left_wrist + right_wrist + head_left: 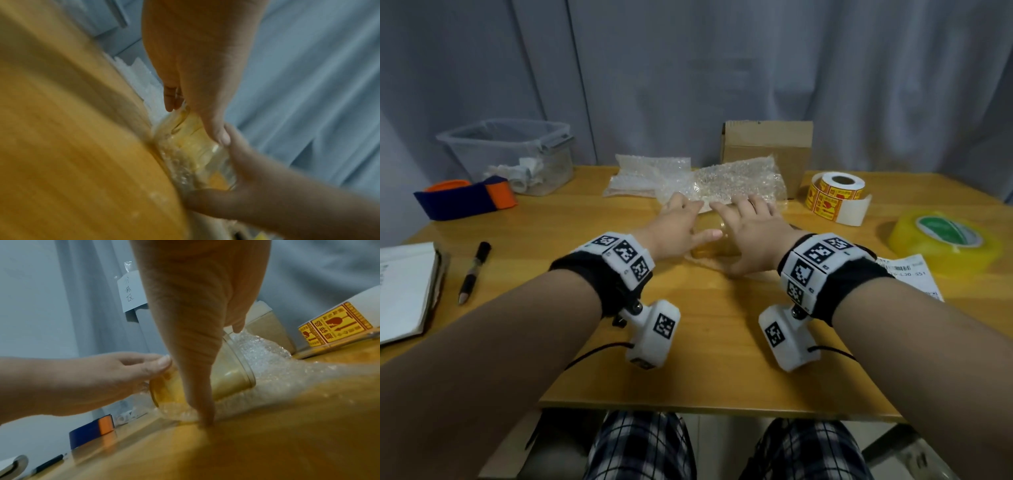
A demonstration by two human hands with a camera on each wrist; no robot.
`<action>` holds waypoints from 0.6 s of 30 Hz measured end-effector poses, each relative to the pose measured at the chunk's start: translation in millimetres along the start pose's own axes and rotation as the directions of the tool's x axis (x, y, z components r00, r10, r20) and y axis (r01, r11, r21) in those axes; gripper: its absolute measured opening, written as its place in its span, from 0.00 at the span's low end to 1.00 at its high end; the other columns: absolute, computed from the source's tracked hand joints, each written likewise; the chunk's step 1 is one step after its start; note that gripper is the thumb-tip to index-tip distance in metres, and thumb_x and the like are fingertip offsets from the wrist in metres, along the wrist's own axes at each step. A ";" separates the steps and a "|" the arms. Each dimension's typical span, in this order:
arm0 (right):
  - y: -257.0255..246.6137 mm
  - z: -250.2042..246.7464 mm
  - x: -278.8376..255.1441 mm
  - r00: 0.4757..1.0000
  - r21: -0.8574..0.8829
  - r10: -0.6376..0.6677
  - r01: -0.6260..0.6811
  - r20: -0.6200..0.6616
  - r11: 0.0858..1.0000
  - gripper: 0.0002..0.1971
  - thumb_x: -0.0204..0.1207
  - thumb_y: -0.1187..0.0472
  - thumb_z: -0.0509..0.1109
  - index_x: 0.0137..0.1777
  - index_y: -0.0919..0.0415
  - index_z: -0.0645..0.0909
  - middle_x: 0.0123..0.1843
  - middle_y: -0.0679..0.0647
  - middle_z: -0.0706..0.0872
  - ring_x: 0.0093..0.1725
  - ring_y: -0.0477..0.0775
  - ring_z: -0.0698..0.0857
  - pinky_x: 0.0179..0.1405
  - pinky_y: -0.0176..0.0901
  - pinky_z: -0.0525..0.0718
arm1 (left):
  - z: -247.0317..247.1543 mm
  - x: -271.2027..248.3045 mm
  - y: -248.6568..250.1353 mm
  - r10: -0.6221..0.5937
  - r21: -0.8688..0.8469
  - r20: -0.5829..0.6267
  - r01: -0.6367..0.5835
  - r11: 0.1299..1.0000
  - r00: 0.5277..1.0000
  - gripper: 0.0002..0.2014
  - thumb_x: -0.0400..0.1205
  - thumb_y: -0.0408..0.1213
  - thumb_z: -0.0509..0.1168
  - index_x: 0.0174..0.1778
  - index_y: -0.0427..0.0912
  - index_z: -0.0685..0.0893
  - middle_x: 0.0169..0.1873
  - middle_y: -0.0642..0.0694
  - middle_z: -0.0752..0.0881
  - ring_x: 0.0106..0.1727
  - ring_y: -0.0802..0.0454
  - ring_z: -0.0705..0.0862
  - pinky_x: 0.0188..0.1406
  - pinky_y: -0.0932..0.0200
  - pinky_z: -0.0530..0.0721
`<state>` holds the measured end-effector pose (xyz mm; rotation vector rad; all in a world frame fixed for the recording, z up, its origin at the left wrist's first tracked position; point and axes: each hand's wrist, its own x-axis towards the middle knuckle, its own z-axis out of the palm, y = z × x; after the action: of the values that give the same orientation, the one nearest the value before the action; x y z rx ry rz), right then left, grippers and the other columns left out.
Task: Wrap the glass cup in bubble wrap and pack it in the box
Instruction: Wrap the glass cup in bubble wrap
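Observation:
The clear glass cup (714, 251) lies on its side on a bubble wrap sheet (739, 178) in the middle of the wooden table (705, 359). My left hand (681, 219) rests on top of the cup's base end, fingers stretched forward and relaxed. My right hand (750, 222) spans the cup's open end. In the right wrist view its thumb (203, 402) reaches down to the wrap's near edge beside the cup (232, 374). The cardboard box (767, 147) stands behind the wrap. The hands hide much of the cup.
Another pile of bubble wrap (643, 174) lies behind and to the left. A clear plastic bin (510, 154) and a blue and orange strap (469, 200) are far left. A pen (474, 270) and notebook (404, 291) lie near left. Sticker roll (835, 192), yellow tape (945, 240) and a paper label (911, 274) sit right.

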<state>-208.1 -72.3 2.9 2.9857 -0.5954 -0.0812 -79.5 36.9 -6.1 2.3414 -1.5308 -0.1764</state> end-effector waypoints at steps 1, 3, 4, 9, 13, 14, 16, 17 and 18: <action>0.7 1.9 -0.7 1.000 0.020 -0.007 0.007 -0.026 1.000 0.56 0.66 0.42 0.75 0.83 0.47 0.37 0.84 0.57 0.47 0.82 0.67 0.46 0.81 0.65 0.50 | -1.3 -4.3 -0.7 0.021 -0.041 0.001 -0.021 0.999 1.000 0.43 0.76 0.59 0.64 0.81 0.42 0.56 0.68 0.40 0.65 0.71 0.43 0.68 0.75 0.50 0.67; 1.5 3.0 -1.1 0.999 0.059 -0.014 0.018 -0.053 0.998 0.51 0.70 0.41 0.71 0.83 0.48 0.40 0.83 0.57 0.49 0.82 0.67 0.47 0.80 0.65 0.54 | -4.9 -14.0 -3.8 0.083 -0.037 0.044 -0.081 0.996 0.996 0.51 0.69 0.59 0.72 0.81 0.46 0.52 0.74 0.42 0.62 0.76 0.45 0.62 0.76 0.49 0.63; 2.0 2.2 -0.5 0.998 0.078 -0.014 0.019 -0.056 0.997 0.49 0.70 0.42 0.71 0.83 0.47 0.41 0.83 0.57 0.51 0.81 0.67 0.48 0.79 0.65 0.56 | -6.4 -18.0 -5.5 0.110 0.004 0.072 -0.110 0.994 0.991 0.53 0.66 0.58 0.75 0.81 0.48 0.52 0.75 0.43 0.61 0.77 0.46 0.60 0.76 0.49 0.63; 6.7 -3.8 5.3 0.999 0.146 -0.013 0.020 -0.050 0.989 0.47 0.71 0.54 0.74 0.83 0.46 0.46 0.80 0.57 0.57 0.78 0.63 0.56 0.74 0.57 0.65 | 1.2 -14.9 -3.8 0.189 0.246 0.020 -0.188 0.951 0.982 0.36 0.67 0.51 0.77 0.66 0.51 0.66 0.67 0.43 0.69 0.66 0.47 0.70 0.69 0.51 0.71; 9.3 -5.8 9.4 0.999 0.186 0.004 0.006 -0.053 0.983 0.47 0.70 0.54 0.74 0.83 0.45 0.48 0.79 0.55 0.60 0.77 0.62 0.58 0.73 0.55 0.66 | 12.6 -2.5 1.9 0.187 0.339 -0.101 -0.143 0.930 0.977 0.29 0.69 0.51 0.75 0.59 0.47 0.68 0.62 0.41 0.73 0.61 0.43 0.75 0.65 0.47 0.73; 9.7 -5.7 10.5 0.999 0.192 0.008 0.001 -0.049 0.981 0.47 0.70 0.53 0.74 0.83 0.45 0.48 0.79 0.55 0.60 0.77 0.61 0.57 0.73 0.55 0.66 | 13.6 -0.3 1.4 0.192 0.310 -0.129 -0.144 0.940 0.973 0.27 0.70 0.50 0.75 0.58 0.46 0.69 0.61 0.41 0.74 0.58 0.44 0.77 0.62 0.50 0.75; 10.5 -5.9 12.9 1.000 0.207 0.012 -0.006 -0.028 0.978 0.47 0.70 0.48 0.73 0.83 0.45 0.47 0.80 0.55 0.59 0.78 0.62 0.56 0.74 0.57 0.65 | 13.2 2.2 -1.8 0.212 0.203 -0.162 -0.178 0.963 0.964 0.24 0.71 0.48 0.75 0.52 0.46 0.69 0.56 0.44 0.75 0.50 0.49 0.77 0.49 0.57 0.75; 10.5 -6.0 14.0 1.000 0.213 0.010 -0.007 -0.012 0.977 0.48 0.69 0.43 0.71 0.83 0.45 0.46 0.80 0.55 0.58 0.78 0.62 0.55 0.75 0.59 0.64 | 13.4 3.2 -5.3 0.219 0.149 -0.168 -0.195 0.969 0.961 0.23 0.71 0.47 0.75 0.49 0.48 0.67 0.54 0.46 0.74 0.46 0.51 0.76 0.44 0.61 0.73; 10.5 -6.3 15.0 1.000 0.213 0.006 -0.007 0.007 0.977 0.49 0.67 0.37 0.70 0.83 0.45 0.46 0.80 0.56 0.58 0.79 0.63 0.54 0.76 0.60 0.63 | 13.7 3.6 -8.5 0.216 0.105 -0.166 -0.200 0.974 0.962 0.22 0.72 0.46 0.75 0.47 0.48 0.66 0.51 0.48 0.73 0.44 0.52 0.76 0.41 0.63 0.72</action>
<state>-197.8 -87.2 9.7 3.1910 -0.6537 -0.0280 -74.6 33.8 -21.6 2.1728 -1.7109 0.1483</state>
